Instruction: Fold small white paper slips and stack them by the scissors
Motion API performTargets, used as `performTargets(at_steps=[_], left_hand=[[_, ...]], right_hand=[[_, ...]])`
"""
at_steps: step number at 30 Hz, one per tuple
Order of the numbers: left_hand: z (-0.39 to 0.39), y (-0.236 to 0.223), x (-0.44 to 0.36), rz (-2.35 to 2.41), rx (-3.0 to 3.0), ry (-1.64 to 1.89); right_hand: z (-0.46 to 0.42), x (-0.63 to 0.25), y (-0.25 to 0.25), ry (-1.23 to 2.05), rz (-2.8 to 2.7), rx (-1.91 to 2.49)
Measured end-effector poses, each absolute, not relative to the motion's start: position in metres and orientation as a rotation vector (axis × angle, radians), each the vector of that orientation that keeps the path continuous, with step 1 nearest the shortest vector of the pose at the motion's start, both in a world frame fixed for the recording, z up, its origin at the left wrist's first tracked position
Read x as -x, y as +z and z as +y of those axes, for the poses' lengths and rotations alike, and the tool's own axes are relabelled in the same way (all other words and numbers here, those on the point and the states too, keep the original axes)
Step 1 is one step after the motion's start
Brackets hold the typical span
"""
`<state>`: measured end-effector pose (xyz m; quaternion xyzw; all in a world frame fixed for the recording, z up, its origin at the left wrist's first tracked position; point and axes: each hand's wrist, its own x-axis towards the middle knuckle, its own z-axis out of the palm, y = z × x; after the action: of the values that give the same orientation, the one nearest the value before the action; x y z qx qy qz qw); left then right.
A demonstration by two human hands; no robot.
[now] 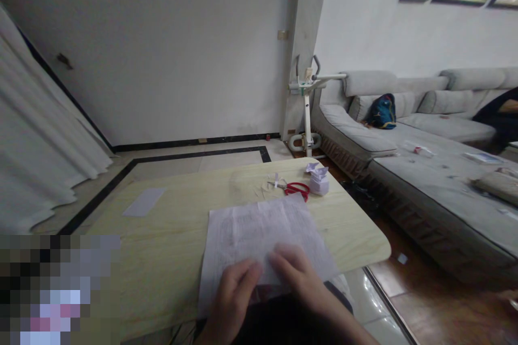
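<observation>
A large, creased sheet of paper (259, 232) with faint print lies over the near part of the table, its lower edge at my body. My left hand (237, 285) is closed at that lower edge, thumb against the curled fingers. Close to its right, my right hand (295, 269) is also closed at the edge, its fingertips smeared by motion. Beyond the sheet's far right corner lie red-handled scissors (297, 190). A folded paper piece (319, 180) stands beside them. Thin paper scraps (265, 188) are scattered left of the scissors.
A smaller white paper (143, 202) lies on the left of the pale wooden table (174, 248). Right of the table is a grey sofa (421, 145) with a blue backpack (383, 111) and part of a person (502, 113). White exercise equipment (307, 113) stands behind the table.
</observation>
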<state>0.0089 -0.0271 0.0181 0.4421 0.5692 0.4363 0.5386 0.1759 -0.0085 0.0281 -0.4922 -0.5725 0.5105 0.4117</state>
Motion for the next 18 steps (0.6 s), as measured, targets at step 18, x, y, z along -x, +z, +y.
performTargets(at_steps=[18], left_hand=[[-0.021, 0.029, -0.007, 1.385, -1.065, 1.140]], right_hand=[[-0.006, -0.178, 0.025, 1.491, -1.311, 1.162]])
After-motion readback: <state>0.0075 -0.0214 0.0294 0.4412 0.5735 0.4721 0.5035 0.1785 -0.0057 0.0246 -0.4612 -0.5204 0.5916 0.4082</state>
